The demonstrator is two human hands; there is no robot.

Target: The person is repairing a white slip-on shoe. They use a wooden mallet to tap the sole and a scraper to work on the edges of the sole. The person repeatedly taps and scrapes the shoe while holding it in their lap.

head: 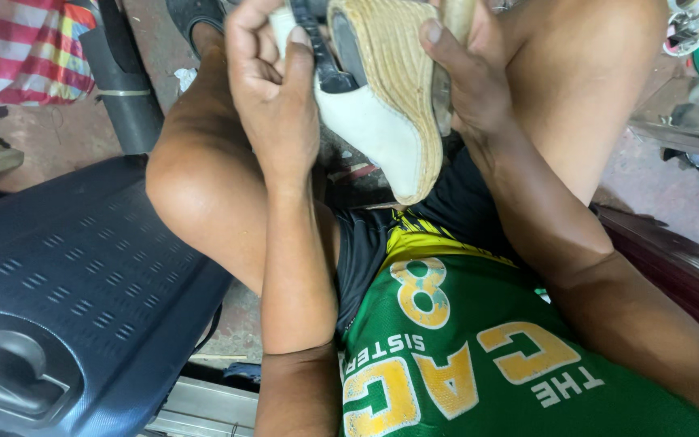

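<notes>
Woven-soled shoe point(386, 97): one | left hand point(273, 89) gripping | right hand point(467, 69) gripping

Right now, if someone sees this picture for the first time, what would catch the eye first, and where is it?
First comes the shoe at top centre, turned so its pale woven wedge and white sole show, gripped between the left hand and right hand. Next is the green jersey with yellow print at the bottom. A dark blue plastic seat with rows of slots fills the lower left.

Soft even daylight, faint shadows, sharp centre, slight edge distortion
</notes>
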